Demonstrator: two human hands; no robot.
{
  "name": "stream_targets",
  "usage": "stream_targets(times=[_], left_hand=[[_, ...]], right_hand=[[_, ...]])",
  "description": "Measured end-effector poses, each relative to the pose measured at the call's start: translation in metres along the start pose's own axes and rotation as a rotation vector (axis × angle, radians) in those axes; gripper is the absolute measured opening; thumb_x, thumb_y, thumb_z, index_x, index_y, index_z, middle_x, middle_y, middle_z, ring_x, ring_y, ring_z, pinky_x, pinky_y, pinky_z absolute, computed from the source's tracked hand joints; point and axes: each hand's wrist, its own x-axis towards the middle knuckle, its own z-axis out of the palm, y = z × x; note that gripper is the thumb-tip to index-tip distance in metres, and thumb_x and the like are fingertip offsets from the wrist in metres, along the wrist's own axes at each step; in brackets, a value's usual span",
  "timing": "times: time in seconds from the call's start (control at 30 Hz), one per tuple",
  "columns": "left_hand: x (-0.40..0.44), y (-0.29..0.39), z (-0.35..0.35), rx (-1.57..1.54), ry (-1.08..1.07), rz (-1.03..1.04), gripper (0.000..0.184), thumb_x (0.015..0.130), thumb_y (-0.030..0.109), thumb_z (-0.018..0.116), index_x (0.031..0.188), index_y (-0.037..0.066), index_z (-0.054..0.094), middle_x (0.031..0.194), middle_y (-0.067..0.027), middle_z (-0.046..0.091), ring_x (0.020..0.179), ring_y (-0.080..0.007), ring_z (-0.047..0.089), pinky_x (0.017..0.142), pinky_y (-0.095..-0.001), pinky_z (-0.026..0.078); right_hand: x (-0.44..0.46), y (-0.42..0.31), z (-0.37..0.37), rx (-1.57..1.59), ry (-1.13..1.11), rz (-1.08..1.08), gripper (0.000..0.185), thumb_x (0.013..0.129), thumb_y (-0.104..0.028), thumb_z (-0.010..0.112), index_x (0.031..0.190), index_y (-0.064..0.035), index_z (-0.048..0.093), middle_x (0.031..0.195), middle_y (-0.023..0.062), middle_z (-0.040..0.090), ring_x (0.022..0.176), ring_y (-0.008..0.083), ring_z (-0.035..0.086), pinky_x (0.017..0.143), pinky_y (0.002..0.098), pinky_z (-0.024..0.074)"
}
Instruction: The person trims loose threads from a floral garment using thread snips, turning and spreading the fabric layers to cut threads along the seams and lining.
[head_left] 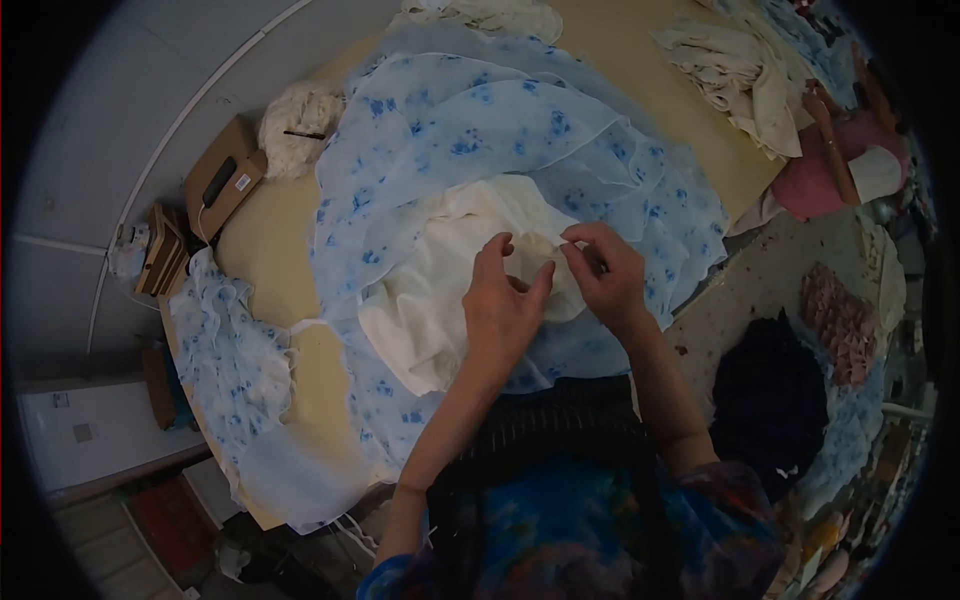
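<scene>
A pale blue floral ruffled garment [460, 120] of sheer fabric is spread over the table. On its middle lies bunched white lining cloth [410, 300], with a small cream patch [535, 250] between my hands. Over the lining, my left hand [500, 305] has its thumb and forefinger apart, nothing visible between them. To its right, my right hand [607, 275] is closed in a pinch at the cream patch's edge. Whatever sits between those fingertips is too small to make out.
More blue floral fabric [235, 350] hangs at the table's left edge. A cardboard box [222, 175] and a cream bundle [297, 130] stand beyond it. Cream cloth [735, 75] lies at far right, near a person in pink [835, 165]. A dark cloth pile [770, 405] is at right.
</scene>
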Motion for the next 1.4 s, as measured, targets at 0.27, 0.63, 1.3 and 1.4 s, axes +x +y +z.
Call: stream_targets(times=[0.27,0.63,1.3,1.4], left_hand=[[0.016,-0.035,-0.045,0.203,0.263,0.204,0.022,0.078,-0.003,0.071,0.099,0.005,0.069,0.084,-0.0122,0.068,0.070,-0.0267,0.068,0.063,-0.0346,0.054],[0.006,-0.022,-0.123,-0.115,0.160,-0.008,0.008,0.092,0.004,0.069,0.099,0.000,0.071,0.081,-0.0038,0.066,0.067,-0.0101,0.058,0.059,-0.0233,0.048],[0.002,0.005,-0.127,-0.029,-0.042,0.096,0.011,0.084,0.003,0.076,0.092,-0.002,0.070,0.073,-0.0056,0.063,0.065,-0.0114,0.058,0.064,-0.0234,0.048],[-0.004,-0.012,-0.126,0.222,0.175,0.075,0.013,0.082,0.000,0.074,0.094,-0.001,0.072,0.077,-0.0097,0.068,0.066,-0.0155,0.064,0.064,-0.0258,0.052]], right_hand=[[0.006,0.000,-0.030,-0.106,0.132,-0.278,0.018,0.085,0.006,0.067,0.100,-0.0026,0.062,0.089,0.0100,0.065,0.066,0.0195,0.064,0.057,0.0282,0.0517],[0.019,-0.003,-0.033,-0.178,0.090,-0.349,0.013,0.085,0.004,0.068,0.095,-0.0022,0.064,0.084,0.0091,0.064,0.067,0.0201,0.064,0.058,0.0281,0.0512],[0.033,-0.051,0.054,0.152,-0.609,-0.162,0.019,0.086,-0.002,0.069,0.105,-0.0029,0.068,0.100,0.0077,0.071,0.079,0.0134,0.066,0.069,0.0263,0.0508],[0.045,-0.059,0.044,0.203,-0.432,-0.137,0.017,0.085,-0.001,0.068,0.102,-0.0018,0.068,0.093,0.0070,0.071,0.076,0.0109,0.065,0.066,0.0252,0.0498]])
